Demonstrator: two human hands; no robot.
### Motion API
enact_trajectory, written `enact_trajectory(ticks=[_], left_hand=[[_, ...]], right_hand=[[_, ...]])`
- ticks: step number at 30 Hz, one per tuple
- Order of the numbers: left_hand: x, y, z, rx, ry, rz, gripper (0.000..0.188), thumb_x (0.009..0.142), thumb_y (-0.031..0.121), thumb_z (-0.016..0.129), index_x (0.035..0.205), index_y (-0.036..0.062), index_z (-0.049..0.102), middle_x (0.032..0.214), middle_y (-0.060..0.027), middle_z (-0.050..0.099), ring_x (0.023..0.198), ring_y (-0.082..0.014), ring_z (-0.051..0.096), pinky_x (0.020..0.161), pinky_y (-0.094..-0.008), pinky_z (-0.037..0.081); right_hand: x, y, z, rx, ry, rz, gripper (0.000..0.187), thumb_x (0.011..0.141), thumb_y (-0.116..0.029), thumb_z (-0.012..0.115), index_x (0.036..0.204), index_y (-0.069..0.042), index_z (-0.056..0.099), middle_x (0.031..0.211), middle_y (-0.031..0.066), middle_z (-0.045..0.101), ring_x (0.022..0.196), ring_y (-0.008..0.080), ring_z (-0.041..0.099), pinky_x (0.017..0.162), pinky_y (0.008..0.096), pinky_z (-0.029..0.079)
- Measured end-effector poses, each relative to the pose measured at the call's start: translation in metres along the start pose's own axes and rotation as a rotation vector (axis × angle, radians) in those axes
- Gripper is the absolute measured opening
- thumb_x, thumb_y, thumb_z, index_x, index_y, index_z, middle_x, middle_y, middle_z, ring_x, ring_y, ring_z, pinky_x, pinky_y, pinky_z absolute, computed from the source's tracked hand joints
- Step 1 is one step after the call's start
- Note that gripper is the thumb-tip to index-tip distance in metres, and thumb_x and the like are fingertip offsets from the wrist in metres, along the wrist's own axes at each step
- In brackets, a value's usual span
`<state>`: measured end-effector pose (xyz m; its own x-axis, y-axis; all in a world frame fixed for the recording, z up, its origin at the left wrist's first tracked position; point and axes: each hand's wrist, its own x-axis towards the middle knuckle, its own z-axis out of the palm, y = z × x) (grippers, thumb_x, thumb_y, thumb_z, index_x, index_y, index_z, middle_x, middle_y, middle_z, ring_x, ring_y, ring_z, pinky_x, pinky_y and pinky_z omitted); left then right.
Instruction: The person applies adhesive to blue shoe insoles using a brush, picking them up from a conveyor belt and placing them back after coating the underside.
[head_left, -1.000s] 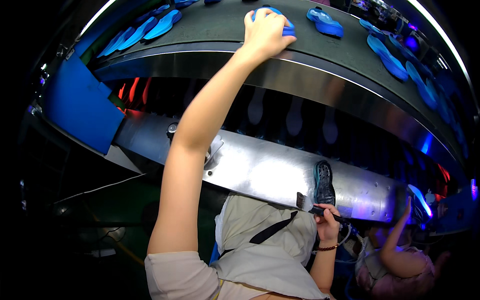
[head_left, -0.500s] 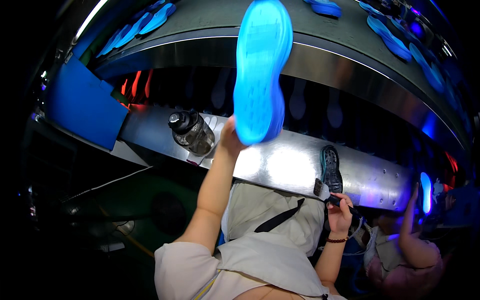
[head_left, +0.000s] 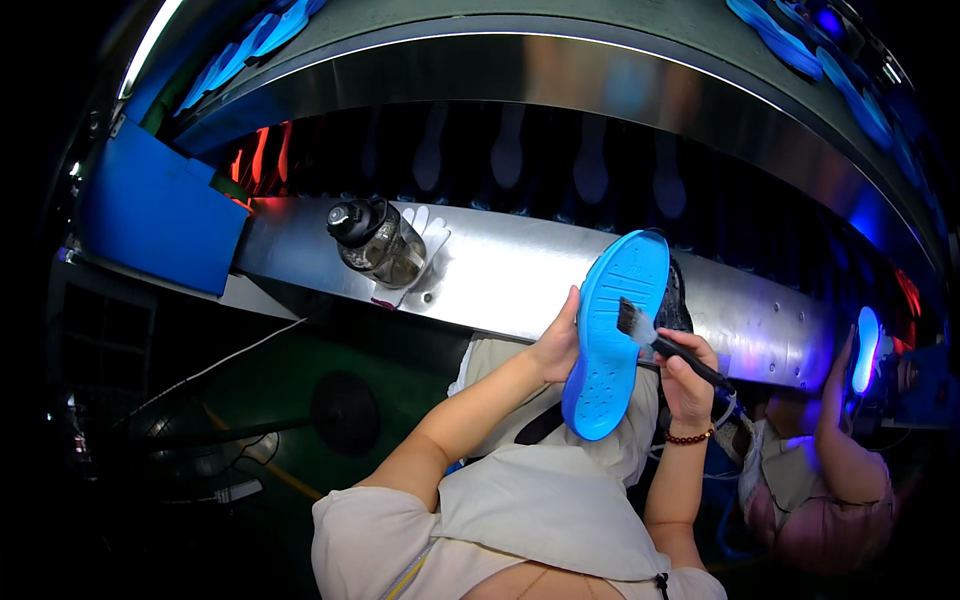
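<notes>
The blue sole (head_left: 606, 345) hides much of the black sole (head_left: 678, 292) and some fingers of the left hand (head_left: 557, 347). A bottle (head_left: 380, 248) partly covers a glove (head_left: 434, 234). Whether the brush (head_left: 646, 334) touches the blue sole is hard to tell.

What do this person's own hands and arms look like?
The left hand is bare: no glove or bracelet shows. The right hand is ungloved too, with a dark red beaded bracelet at the wrist. The sleeves are short and pale.

Vivid blue shoe sole (head_left: 605, 368) here, dotted at its near end! Black-handled brush (head_left: 665, 345) over it, silvery counter (head_left: 510, 300) beyond, white glove (head_left: 435, 235) leftward.
</notes>
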<state>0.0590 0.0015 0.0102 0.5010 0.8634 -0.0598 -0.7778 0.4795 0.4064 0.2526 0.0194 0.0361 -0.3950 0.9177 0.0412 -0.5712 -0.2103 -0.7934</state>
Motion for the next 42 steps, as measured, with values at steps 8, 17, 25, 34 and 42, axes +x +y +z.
enact_trajectory(ticks=[8,17,25,34,42], left_hand=[[0.001,-0.006,0.022,-0.122,0.088,0.064,0.089,0.076,0.074,0.011,0.135,0.0092,0.025,0.131,-0.0137,0.038,0.119,-0.0302,0.039,0.098,-0.0478,0.033],[0.006,-0.005,0.032,-0.099,0.055,0.019,0.093,0.075,0.076,0.007,0.134,0.0062,0.027,0.124,-0.0190,0.043,0.108,-0.0354,0.048,0.091,-0.0472,0.039],[0.008,-0.011,0.030,-0.099,0.112,0.010,0.096,0.073,0.078,0.009,0.130,0.0043,0.032,0.114,-0.0237,0.049,0.100,-0.0353,0.053,0.086,-0.0464,0.043],[0.014,-0.010,0.023,0.088,0.456,0.202,0.073,0.084,0.065,0.015,0.125,0.0086,0.037,0.123,-0.0097,0.044,0.114,-0.0230,0.042,0.099,-0.0383,0.031],[-0.005,0.025,0.020,0.072,0.349,0.117,0.087,0.079,0.070,0.006,0.121,0.0032,0.042,0.102,-0.0184,0.055,0.093,-0.0289,0.055,0.082,-0.0428,0.046]], right_hand=[[0.009,-0.006,0.014,-0.033,0.045,0.010,0.027,0.074,-0.003,0.060,0.100,0.004,0.055,0.101,0.0188,0.060,0.087,0.0203,0.061,0.079,0.0291,0.048],[0.022,-0.012,0.008,-0.096,0.108,-0.050,0.024,0.079,-0.004,0.054,0.101,0.005,0.053,0.099,0.0175,0.060,0.082,0.0209,0.062,0.077,0.0304,0.049],[0.052,-0.021,0.013,-0.333,0.183,-0.097,0.019,0.078,-0.002,0.056,0.096,0.005,0.058,0.091,0.0126,0.063,0.081,0.0146,0.060,0.076,0.0250,0.048],[0.035,-0.014,0.062,-1.127,-0.105,-0.532,0.018,0.068,-0.003,0.063,0.085,0.002,0.061,0.082,0.0174,0.063,0.072,0.0297,0.062,0.067,0.0319,0.050],[-0.002,-0.044,0.040,-0.930,-0.476,0.086,0.017,0.072,-0.005,0.064,0.087,0.002,0.063,0.083,0.0133,0.065,0.075,0.0199,0.064,0.069,0.0276,0.049]])
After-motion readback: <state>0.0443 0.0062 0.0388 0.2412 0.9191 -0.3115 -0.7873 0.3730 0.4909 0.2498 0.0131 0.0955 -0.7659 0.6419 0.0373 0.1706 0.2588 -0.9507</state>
